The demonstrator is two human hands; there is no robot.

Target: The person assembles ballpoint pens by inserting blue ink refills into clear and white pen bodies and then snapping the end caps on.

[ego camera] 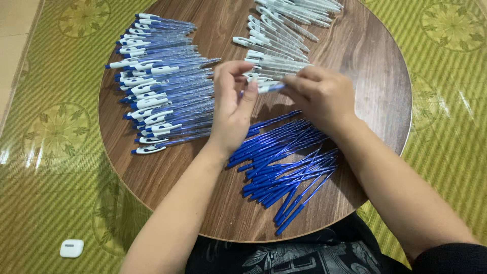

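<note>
Both hands meet over the middle of a round wooden table (167,177), and between them they hold one pen part (268,87), a pale clear barrel with a blue tip; the left hand (234,104) pinches it with thumb and fingers curled narrow around its near end, palm turned inward, while the right hand (320,94) closes its fingers over the other end from the far side; held at both ends like this, the piece is steady above the table rather than resting on it, which suits pushing or fitting two pieces together, as far as one can judge.

The supplies lie in three separate groups, each within easy reach; a pile of thin blue refills (284,162) fans out just below the hands, nearest the body; a row of finished blue and white pens (162,86) lies side by side on the left half of the table, clips all pointing left, kept neat and apart from the loose parts; a stack of clear empty barrels (284,30) sits at the far edge, just beyond the fingers.

The table stands on a green patterned mat (446,127); a small white case (71,248) lies on the mat at lower left, well apart from the work.
</note>
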